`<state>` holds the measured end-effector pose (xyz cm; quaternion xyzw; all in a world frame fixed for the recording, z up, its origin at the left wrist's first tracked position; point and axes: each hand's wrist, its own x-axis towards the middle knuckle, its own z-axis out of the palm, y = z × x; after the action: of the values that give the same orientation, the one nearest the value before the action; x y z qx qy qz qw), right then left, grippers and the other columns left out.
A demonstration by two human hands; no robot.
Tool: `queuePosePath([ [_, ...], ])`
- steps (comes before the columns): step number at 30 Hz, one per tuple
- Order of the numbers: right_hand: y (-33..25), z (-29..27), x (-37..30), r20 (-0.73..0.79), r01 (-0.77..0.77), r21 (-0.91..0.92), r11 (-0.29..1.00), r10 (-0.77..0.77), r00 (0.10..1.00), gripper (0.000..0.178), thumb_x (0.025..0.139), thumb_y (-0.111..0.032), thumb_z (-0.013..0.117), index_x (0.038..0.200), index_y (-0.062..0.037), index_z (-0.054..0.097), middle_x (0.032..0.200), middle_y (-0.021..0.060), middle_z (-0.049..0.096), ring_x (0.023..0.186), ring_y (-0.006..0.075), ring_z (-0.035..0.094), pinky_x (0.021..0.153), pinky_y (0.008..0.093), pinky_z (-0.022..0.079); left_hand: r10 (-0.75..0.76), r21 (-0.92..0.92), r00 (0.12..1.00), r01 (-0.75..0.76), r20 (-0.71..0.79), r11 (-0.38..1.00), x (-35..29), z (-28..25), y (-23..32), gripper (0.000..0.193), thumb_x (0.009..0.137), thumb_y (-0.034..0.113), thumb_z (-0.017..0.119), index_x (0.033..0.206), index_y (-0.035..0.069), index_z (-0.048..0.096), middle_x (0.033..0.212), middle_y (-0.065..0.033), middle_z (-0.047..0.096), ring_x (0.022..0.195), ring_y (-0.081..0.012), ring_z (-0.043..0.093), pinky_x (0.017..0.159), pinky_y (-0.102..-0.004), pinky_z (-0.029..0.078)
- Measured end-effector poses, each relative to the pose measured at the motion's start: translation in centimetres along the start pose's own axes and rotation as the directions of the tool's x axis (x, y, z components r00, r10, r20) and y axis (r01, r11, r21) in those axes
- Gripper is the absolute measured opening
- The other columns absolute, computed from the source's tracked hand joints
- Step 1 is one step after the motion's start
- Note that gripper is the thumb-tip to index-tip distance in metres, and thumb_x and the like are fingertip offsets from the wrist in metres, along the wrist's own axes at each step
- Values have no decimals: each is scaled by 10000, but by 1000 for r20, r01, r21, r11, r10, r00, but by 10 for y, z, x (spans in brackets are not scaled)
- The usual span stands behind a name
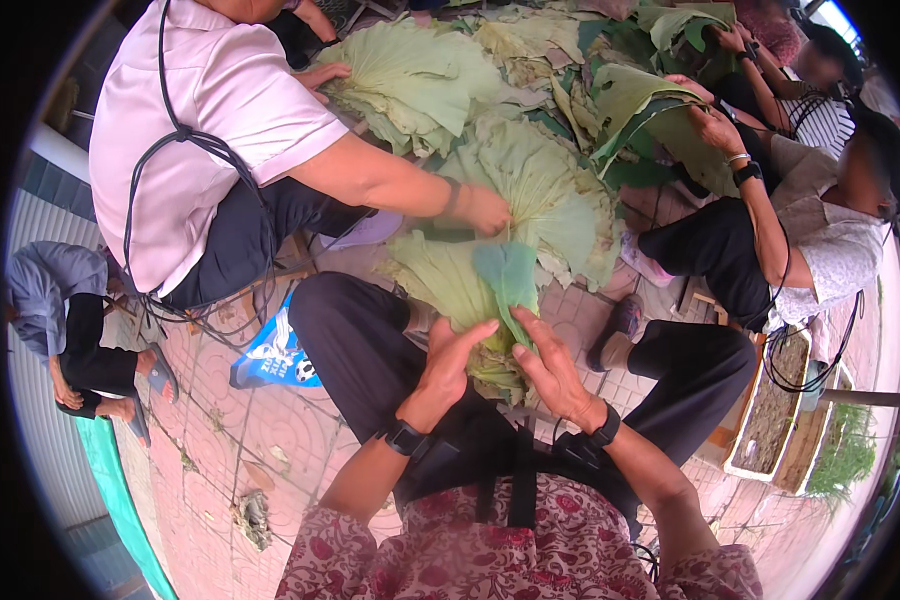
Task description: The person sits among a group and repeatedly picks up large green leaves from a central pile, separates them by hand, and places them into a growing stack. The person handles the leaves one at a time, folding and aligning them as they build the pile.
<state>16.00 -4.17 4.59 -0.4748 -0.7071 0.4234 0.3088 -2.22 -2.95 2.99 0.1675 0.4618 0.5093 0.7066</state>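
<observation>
Between my knees I hold a pale green lotus leaf [428, 272], its veined face spread away from me. My left hand [440, 372] grips its near left side, thumb stretched along the edge and the other fingers partly hidden. My right hand [558, 372] pinches the right side, where a darker blue-green leaf part [510, 275] folds upward. Yellowed, crumpled leaf [495, 365] shows between my hands. Just beyond lies a pile of large lotus leaves [545, 185], and a co-worker's hand [485, 210] rests on it.
A co-worker in a pink shirt [250, 90] sits at left, reaching over the pile. At right, another co-worker [815, 195] holds up a folded leaf [650, 110]. A blue bag [282, 350] lies by my left knee. Planter boxes [770, 420] stand at right on the paving.
</observation>
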Motion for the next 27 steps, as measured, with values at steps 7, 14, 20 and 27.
queuePosePath([
  [7, 26, 2, 14, -276, -198, 373, 906, 312, 909, 392, 1032, -283, 447, 1104, 57, 628, 1014, 139, 674, 827, 245, 683, 717, 347, 600, 3, -19, 1000, -3, -20, 1000, -4, -7, 1, 397, 812, 13, 736, 1180, -6, 591, 1111, -83, 662, 1012, -194, 635, 875, -330, 505],
  [14, 74, -30, 28, -9, -293, 861, 416, 587, 809, 241, 1012, -201, 545, 1109, 12, 602, 1015, 92, 672, 823, 194, 695, 716, 357, 637, -54, -50, 992, 49, -116, 998, -4, -12, 4, 497, 775, -3, 752, 1222, 5, 537, 1152, -86, 629, 1066, -217, 611, 917, -352, 502],
  [20, 97, -73, 28, -15, -216, 934, 284, 635, 773, 157, 974, -116, 596, 1093, -14, 590, 1003, 71, 653, 838, 214, 688, 764, 386, 618, -27, -28, 985, 23, -169, 999, -7, -10, 7, 439, 768, 4, 747, 1175, -12, 581, 1116, -85, 651, 1025, -202, 623, 887, -347, 504],
  [27, 127, -112, 52, 26, -242, 943, 228, 675, 737, 151, 996, -136, 546, 1104, -37, 581, 1039, 92, 664, 835, 235, 688, 759, 361, 602, -80, -78, 985, 68, -155, 995, -2, -20, 0, 385, 783, -27, 716, 1145, -13, 584, 1085, -93, 655, 995, -218, 643, 856, -354, 525],
])
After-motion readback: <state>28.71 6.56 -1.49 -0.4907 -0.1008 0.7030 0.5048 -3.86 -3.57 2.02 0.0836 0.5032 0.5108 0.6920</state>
